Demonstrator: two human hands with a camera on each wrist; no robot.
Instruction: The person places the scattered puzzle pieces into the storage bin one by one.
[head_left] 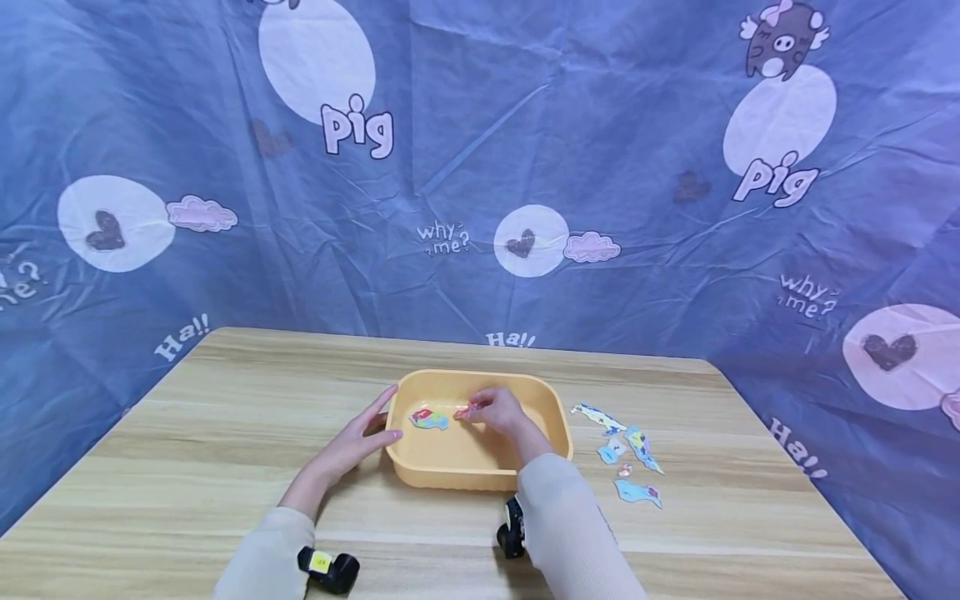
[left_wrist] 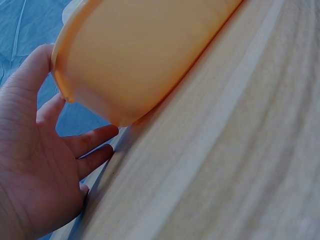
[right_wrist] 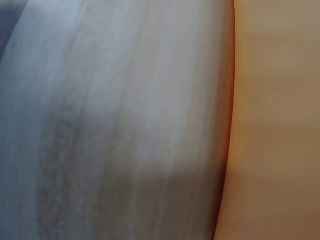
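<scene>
Right hand (head_left: 495,408), over the inside of a shallow orange tray (head_left: 480,479): thumb and fingers pinch a small red piece (head_left: 467,412) just above or at the tray floor; which of the two cannot be told. Left hand (head_left: 347,450): digits spread against the tray's left end, the thumb at the rim near the front corner and a fingertip at the rim towards the back corner; the left wrist view shows the lower fingers extended beside the outer wall, close to the tabletop. Within the tray, to the left of the pinched piece and apart from it, lies a flat multicoloured piece (head_left: 429,419) with red, green and blue areas. Beyond the tray's right end, a loose group of flat pieces lies on the wooden table (head_left: 420,542): a long patterned strip (head_left: 598,417) at the back, a blue-and-yellow piece (head_left: 642,450), a pale blue-and-white piece (head_left: 611,451), a tiny piece (head_left: 625,471), and a light-blue piece (head_left: 637,492) nearest the front. Each forearm wears a pale sleeve, with a black device (head_left: 328,571) at the left wrist and a second black unit (head_left: 512,529) at the right. Background: blue cloth (head_left: 465,292) printed with pigs, hearts, clouds and lettering.
</scene>
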